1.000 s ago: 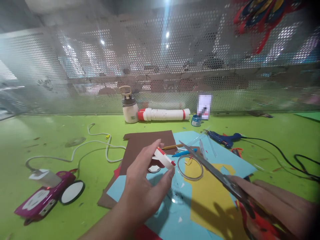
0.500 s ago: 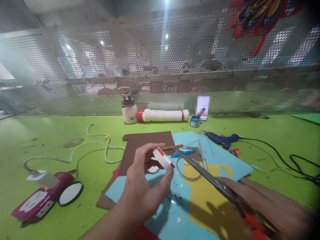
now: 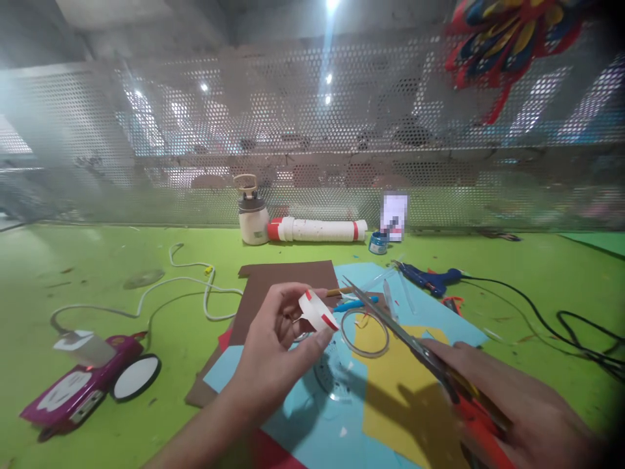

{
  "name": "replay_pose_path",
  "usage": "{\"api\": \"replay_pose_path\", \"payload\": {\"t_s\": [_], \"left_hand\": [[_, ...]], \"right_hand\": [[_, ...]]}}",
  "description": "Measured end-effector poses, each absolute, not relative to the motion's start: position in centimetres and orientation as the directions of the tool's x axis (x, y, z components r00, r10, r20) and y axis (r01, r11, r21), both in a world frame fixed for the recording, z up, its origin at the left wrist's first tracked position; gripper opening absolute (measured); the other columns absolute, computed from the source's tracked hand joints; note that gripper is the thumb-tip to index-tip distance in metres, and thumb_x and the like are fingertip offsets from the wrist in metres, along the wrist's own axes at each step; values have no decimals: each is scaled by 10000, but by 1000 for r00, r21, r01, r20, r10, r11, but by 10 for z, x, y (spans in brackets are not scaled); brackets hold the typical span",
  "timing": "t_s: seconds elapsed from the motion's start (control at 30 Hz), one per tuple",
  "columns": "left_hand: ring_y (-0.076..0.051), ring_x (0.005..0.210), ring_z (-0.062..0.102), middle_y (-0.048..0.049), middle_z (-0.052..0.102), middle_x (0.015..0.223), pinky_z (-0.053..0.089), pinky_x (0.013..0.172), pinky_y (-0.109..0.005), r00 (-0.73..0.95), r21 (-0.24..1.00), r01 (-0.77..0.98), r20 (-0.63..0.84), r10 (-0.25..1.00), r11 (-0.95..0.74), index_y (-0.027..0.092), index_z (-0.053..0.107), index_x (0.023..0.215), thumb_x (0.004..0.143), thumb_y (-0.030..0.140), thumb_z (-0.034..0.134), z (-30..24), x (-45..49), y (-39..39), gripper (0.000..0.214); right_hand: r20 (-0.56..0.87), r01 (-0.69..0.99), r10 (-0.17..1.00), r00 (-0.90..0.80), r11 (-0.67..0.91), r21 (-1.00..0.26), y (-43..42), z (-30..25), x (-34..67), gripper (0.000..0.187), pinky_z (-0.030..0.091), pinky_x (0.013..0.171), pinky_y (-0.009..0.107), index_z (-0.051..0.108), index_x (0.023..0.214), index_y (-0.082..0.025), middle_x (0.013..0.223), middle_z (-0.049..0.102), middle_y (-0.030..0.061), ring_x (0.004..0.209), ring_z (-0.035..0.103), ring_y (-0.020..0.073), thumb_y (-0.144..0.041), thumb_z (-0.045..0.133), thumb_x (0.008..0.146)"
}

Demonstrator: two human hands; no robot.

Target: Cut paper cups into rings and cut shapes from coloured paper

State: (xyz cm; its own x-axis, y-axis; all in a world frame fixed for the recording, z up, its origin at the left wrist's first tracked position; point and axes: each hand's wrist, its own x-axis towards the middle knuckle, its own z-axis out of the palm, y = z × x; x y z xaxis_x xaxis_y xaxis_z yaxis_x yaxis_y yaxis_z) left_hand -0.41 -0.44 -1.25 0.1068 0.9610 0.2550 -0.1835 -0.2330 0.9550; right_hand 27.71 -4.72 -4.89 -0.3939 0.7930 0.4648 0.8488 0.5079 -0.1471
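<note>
While the left hand [image 3: 273, 348] pinches a curved white strip with red patches [image 3: 315, 312] at ten o'clock from a thin, pale round hoop [image 3: 370, 355], the right hand [image 3: 522, 397] grips long red-handled metal scissors [image 3: 420, 352] aimed toward ten o'clock.

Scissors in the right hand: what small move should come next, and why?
Probably bring the scissors closer to the white strip: the left hand pinches it by thumb and fingers, and the scissors in the right hand appear clear of it.
</note>
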Motion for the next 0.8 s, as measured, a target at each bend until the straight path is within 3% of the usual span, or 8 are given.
{"api": "replay_pose_path", "payload": {"t_s": [0.1, 0.27, 0.47, 0.8], "left_hand": [[-180, 952, 674, -131, 672, 1191, 549, 795, -280, 136, 942, -241, 270, 953, -232, 193, 507, 1051, 729, 213, 772, -12, -3, -3, 417], [-178, 966, 673, -137, 666, 1203, 549, 798, -269, 149, 948, -215, 271, 951, -237, 177, 517, 1075, 752, 206, 756, -12, -3, -3, 403], [-188, 1001, 660, -120, 662, 1209, 540, 843, -293, 183, 946, -168, 306, 934, -277, 197, 528, 1149, 782, 234, 729, -16, -7, -2, 420], [-220, 997, 646, -118, 665, 1158, 516, 867, -343, 188, 944, -37, 327, 926, -327, 193, 550, 1264, 803, 289, 695, -18, -9, 3, 492]], "right_hand": [[386, 851, 854, -349, 461, -251, -38, -40, 273, 381, 593, 715, 314, 438, 1287, -363, 1040, 697, 14, 910, 692, 217, -314, 477, 911], [338, 872, 888, -311, 408, -271, -32, -34, 267, 331, 598, 690, 349, 521, 1220, -288, 975, 705, 36, 836, 694, 214, -250, 476, 895], [411, 861, 824, -391, 485, -153, -42, -37, 262, 399, 599, 763, 421, 486, 1276, -265, 1073, 680, 92, 936, 688, 241, -193, 445, 886], [450, 825, 740, -500, 565, -13, -48, -28, 255, 456, 610, 658, 333, 465, 1243, -256, 988, 693, 87, 864, 705, 235, -122, 481, 807]]}}
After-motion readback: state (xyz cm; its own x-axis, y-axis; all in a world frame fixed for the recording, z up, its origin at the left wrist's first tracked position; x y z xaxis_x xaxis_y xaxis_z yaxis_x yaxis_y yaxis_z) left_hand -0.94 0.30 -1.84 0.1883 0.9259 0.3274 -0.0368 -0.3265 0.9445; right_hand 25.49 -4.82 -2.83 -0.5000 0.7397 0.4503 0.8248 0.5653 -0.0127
